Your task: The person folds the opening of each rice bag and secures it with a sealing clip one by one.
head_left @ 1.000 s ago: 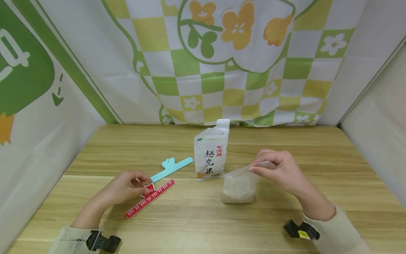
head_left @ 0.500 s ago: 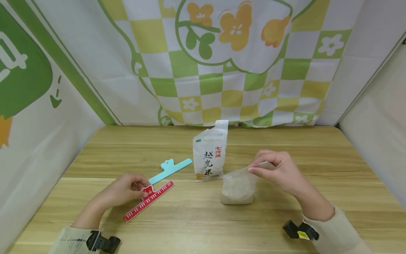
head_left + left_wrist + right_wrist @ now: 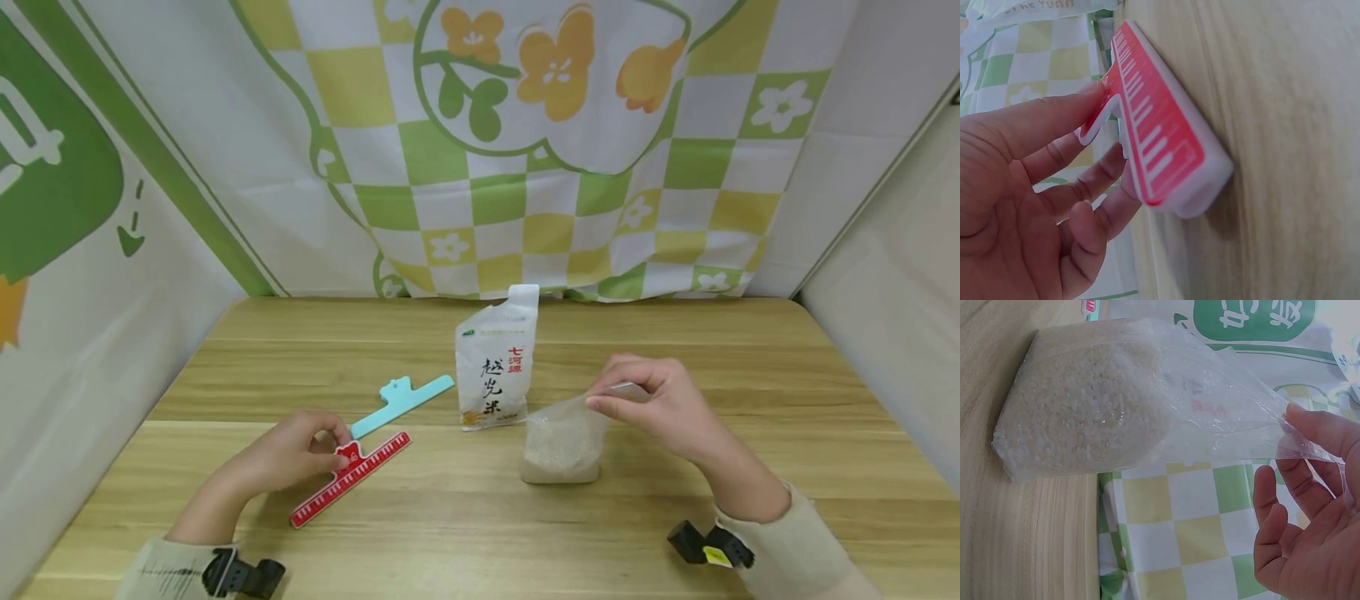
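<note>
My left hand (image 3: 288, 454) pinches the tab of a red bag clip (image 3: 352, 479) with piano-key markings, thumb on its front. In the left wrist view the red clip (image 3: 1150, 119) is close to the wooden tabletop, its long bar slanting. On the right, my right hand (image 3: 660, 404) pinches the gathered top of a clear plastic bag of rice (image 3: 562, 450). The bag's base rests on the table. Rice grains (image 3: 1079, 406) fill its lower part in the right wrist view, and the upper film is drawn out toward my thumb and fingers.
A light blue bag clip (image 3: 402, 406) lies just beyond the red one. Behind the rice bag stands a white printed paper-like package (image 3: 495, 362). A green, yellow and white checked cloth (image 3: 570, 208) hangs at the back of the wooden table (image 3: 450, 542).
The red clip and my left hand shift very slightly toward me and left. My right hand keeps its hold on the bag's top. The view tilts a little.
</note>
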Demonstrator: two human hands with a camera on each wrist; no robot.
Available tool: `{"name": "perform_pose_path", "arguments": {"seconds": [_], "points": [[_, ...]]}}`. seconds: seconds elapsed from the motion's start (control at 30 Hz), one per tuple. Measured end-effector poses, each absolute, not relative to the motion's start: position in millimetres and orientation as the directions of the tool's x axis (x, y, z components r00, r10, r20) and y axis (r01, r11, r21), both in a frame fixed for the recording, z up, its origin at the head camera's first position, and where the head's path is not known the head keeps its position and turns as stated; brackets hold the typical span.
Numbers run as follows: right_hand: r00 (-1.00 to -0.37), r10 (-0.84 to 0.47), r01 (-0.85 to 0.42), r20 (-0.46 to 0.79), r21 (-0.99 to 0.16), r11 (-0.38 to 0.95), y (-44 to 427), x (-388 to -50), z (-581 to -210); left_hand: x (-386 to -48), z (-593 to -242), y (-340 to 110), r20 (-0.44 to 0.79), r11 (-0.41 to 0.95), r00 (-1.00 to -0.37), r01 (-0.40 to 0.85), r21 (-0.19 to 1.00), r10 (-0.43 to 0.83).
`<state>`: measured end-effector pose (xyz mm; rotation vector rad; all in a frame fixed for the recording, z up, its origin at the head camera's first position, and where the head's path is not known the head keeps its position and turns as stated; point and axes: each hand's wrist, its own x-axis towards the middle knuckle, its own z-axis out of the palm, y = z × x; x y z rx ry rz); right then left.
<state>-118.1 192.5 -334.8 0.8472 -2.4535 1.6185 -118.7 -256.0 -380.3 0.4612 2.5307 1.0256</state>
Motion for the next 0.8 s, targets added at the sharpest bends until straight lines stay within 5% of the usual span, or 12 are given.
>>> {"name": "perform_pose_path", "arguments": {"seconds": [0.8], "points": [[-0.833, -0.404, -0.510, 0.378, -0.809, 0.293, 193.0, -118.9, -336.3, -119.9, -375.0, -250.5, -0.269, 0.713, -0.853, 0.157, 0.684, 0.447]]}}
